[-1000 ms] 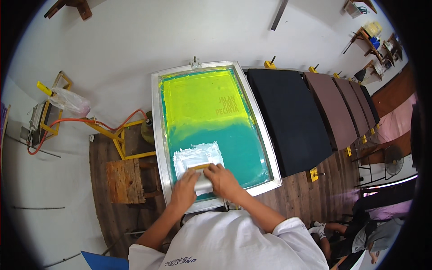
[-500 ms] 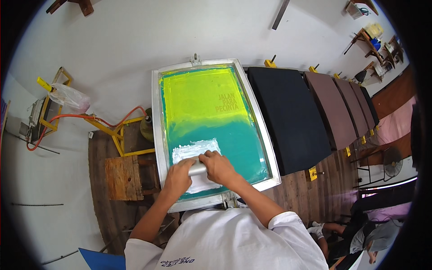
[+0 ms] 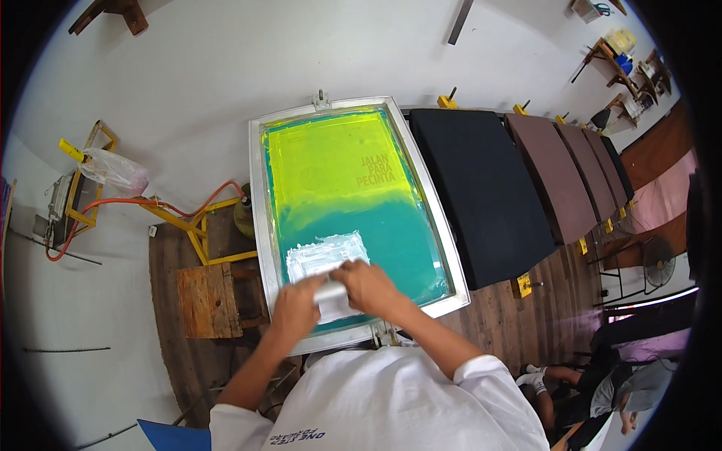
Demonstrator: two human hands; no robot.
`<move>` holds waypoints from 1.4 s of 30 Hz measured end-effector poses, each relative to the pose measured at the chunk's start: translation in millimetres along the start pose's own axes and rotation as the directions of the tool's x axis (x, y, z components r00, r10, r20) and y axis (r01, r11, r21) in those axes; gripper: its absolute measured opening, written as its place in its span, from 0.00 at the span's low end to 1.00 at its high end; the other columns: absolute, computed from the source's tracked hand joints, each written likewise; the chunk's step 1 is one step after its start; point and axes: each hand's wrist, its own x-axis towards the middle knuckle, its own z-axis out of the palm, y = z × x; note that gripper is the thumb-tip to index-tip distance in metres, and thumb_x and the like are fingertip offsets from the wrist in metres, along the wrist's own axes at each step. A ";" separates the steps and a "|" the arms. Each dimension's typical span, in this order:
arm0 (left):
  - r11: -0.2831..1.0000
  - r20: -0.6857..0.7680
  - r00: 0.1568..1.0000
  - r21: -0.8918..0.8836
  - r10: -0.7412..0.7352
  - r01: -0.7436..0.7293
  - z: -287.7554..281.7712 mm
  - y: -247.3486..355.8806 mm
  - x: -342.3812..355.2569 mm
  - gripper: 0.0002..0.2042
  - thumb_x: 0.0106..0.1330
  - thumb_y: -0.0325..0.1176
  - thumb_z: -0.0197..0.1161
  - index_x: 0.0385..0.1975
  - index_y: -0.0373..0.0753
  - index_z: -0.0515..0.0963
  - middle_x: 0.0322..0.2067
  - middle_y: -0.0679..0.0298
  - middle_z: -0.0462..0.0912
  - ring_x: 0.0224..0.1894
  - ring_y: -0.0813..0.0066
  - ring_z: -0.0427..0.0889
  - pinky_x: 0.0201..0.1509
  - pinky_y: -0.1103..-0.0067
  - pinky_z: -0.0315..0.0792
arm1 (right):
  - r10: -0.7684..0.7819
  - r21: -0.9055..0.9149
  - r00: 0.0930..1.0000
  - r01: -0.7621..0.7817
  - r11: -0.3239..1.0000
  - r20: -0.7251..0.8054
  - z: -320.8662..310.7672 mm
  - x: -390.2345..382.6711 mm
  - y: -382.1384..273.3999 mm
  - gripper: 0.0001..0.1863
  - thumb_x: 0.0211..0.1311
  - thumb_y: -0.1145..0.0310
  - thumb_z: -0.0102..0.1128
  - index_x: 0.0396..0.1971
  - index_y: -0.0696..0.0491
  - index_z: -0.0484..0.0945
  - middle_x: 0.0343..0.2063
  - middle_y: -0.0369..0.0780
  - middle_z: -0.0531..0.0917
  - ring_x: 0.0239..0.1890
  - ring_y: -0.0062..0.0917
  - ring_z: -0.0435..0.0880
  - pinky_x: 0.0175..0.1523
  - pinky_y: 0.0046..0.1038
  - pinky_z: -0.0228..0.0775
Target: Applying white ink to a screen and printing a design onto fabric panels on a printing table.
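Note:
A silk-screen in a pale metal frame [image 3: 257, 197] lies before me, its mesh yellow-green [image 3: 316, 154] at the far part and teal [image 3: 395, 240] nearer. On the near part is a rough rectangle of white ink [image 3: 325, 249]. My left hand [image 3: 295, 307] and my right hand [image 3: 370, 288] close side by side round a squeegee [image 3: 329, 292] with a silvery grip. It stands over the white patch, slightly blurred, its lower edge partly hidden by my fingers. Dark lettering shows in the yellow-green mesh at the right.
To the right, a black padded board [image 3: 477, 195] and several brownish boards [image 3: 547, 177] stand in a row with yellow clamps [image 3: 522, 286]. At the left are a wooden stool [image 3: 207, 302], a yellow metal frame [image 3: 197, 234] and an orange hose [image 3: 113, 201]. Another person [image 3: 602, 391] is at the lower right.
Both hands have drawn the squeegee slightly toward me over the white patch, still gripping it. The whole view has shifted a little.

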 end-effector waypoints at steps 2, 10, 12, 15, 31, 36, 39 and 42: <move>0.992 0.028 0.992 -0.041 -0.119 0.120 -6.6 -9.4 29.7 0.24 0.50 0.15 0.60 0.51 0.34 0.79 0.45 0.44 0.83 0.47 0.46 0.83 0.55 0.63 0.75 | 0.014 0.005 0.998 -0.013 1.000 -0.067 1.0 29.9 15.7 0.20 0.40 0.78 0.65 0.39 0.53 0.82 0.37 0.45 0.84 0.41 0.44 0.83 0.44 0.42 0.79; 0.982 0.177 0.966 0.056 -0.187 0.180 -8.0 -15.9 41.9 0.25 0.51 0.13 0.58 0.52 0.35 0.79 0.43 0.44 0.83 0.45 0.44 0.83 0.53 0.61 0.76 | 0.102 0.097 0.995 -0.101 0.990 -0.006 13.5 44.6 23.8 0.18 0.39 0.77 0.68 0.37 0.54 0.83 0.38 0.47 0.84 0.43 0.44 0.83 0.47 0.40 0.79; 0.986 0.128 0.978 0.064 -0.164 0.157 -5.4 -9.2 34.0 0.24 0.51 0.13 0.58 0.51 0.33 0.78 0.45 0.45 0.82 0.45 0.44 0.82 0.53 0.60 0.76 | 0.099 0.094 0.994 -0.094 0.991 -0.053 18.8 33.3 20.3 0.20 0.38 0.78 0.66 0.38 0.54 0.83 0.38 0.45 0.83 0.43 0.44 0.82 0.47 0.40 0.79; 0.993 0.073 0.990 -0.002 -0.118 0.118 7.0 -7.6 13.1 0.21 0.51 0.13 0.57 0.47 0.31 0.78 0.47 0.47 0.82 0.45 0.45 0.82 0.52 0.60 0.76 | 0.109 0.110 0.992 -0.102 0.989 -0.056 26.7 15.7 13.8 0.21 0.37 0.79 0.66 0.39 0.56 0.82 0.38 0.44 0.82 0.44 0.42 0.80 0.49 0.39 0.78; 0.974 0.357 0.914 -0.043 -0.195 0.224 2.7 36.0 -38.0 0.26 0.49 0.15 0.60 0.54 0.33 0.77 0.46 0.45 0.82 0.48 0.47 0.82 0.57 0.65 0.75 | 0.096 0.183 0.991 -0.113 0.977 0.097 21.5 -56.6 -12.3 0.16 0.40 0.76 0.68 0.35 0.57 0.80 0.39 0.48 0.82 0.45 0.45 0.81 0.47 0.42 0.78; 0.984 0.182 0.968 -0.027 -0.170 0.178 -8.9 20.5 -12.1 0.21 0.53 0.16 0.57 0.49 0.36 0.80 0.39 0.43 0.83 0.44 0.46 0.83 0.51 0.63 0.76 | 0.090 0.138 0.995 -0.095 0.986 0.047 7.4 -22.6 -9.8 0.19 0.40 0.76 0.69 0.39 0.55 0.80 0.39 0.45 0.82 0.45 0.44 0.82 0.44 0.44 0.78; 0.998 0.051 0.996 0.014 -0.069 0.068 11.6 7.0 -18.8 0.26 0.50 0.13 0.56 0.53 0.35 0.77 0.50 0.45 0.79 0.56 0.48 0.77 0.62 0.62 0.69 | 0.016 -0.044 0.996 -0.020 0.999 -0.092 22.1 -19.4 -3.7 0.23 0.43 0.76 0.67 0.44 0.54 0.77 0.42 0.44 0.80 0.49 0.42 0.79 0.44 0.43 0.77; 0.999 0.026 1.000 0.041 -0.010 0.009 40.9 -0.5 -48.4 0.32 0.47 0.11 0.56 0.58 0.33 0.73 0.60 0.46 0.71 0.65 0.47 0.68 0.71 0.59 0.57 | -0.012 -0.076 0.988 0.001 0.997 -0.153 60.1 -44.2 -3.8 0.20 0.50 0.75 0.59 0.45 0.54 0.71 0.47 0.44 0.75 0.52 0.39 0.76 0.45 0.43 0.73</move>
